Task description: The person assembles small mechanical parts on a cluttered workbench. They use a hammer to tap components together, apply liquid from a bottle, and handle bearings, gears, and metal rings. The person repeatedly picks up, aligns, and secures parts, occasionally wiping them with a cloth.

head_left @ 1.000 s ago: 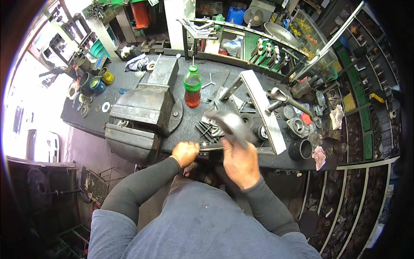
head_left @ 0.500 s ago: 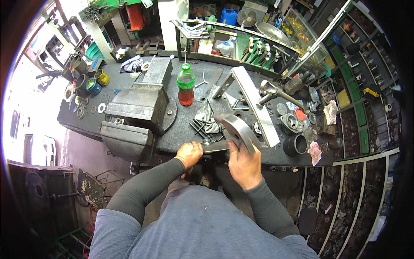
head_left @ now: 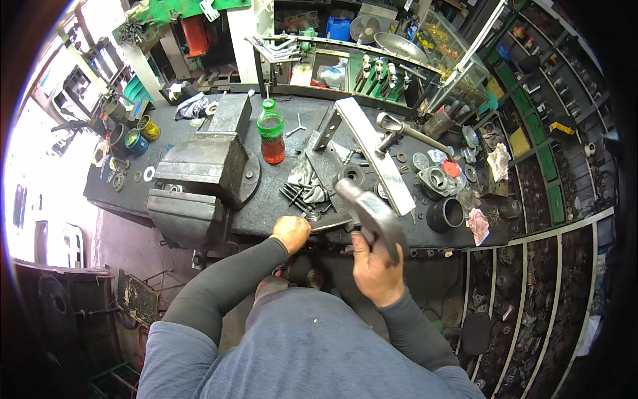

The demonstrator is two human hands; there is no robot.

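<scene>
My right hand point(head_left: 377, 274) is closed round a hammer point(head_left: 373, 211), held raised over the bench's front edge. Its big grey metal head hides most of the handle. At the front edge my left hand point(head_left: 291, 233) is closed on one end of a flat grey metal bar point(head_left: 332, 221), which runs off to the right under the hammer. Just beyond that hand lie a small metal ring point(head_left: 313, 216), several dark bolts point(head_left: 293, 195) and a grey rag point(head_left: 310, 183).
A large bench vise point(head_left: 199, 166) stands to the left. Behind the rag is a bottle of red liquid point(head_left: 272, 136). A pale metal channel point(head_left: 375, 156) lies slanted on the right, near a dark cylinder point(head_left: 445, 214). Shelves of parts point(head_left: 531, 292) line the right side.
The hammer in my right hand has tilted, its head turning to show more of its side. My left hand stays on the bar. The whole view has shifted slightly.
</scene>
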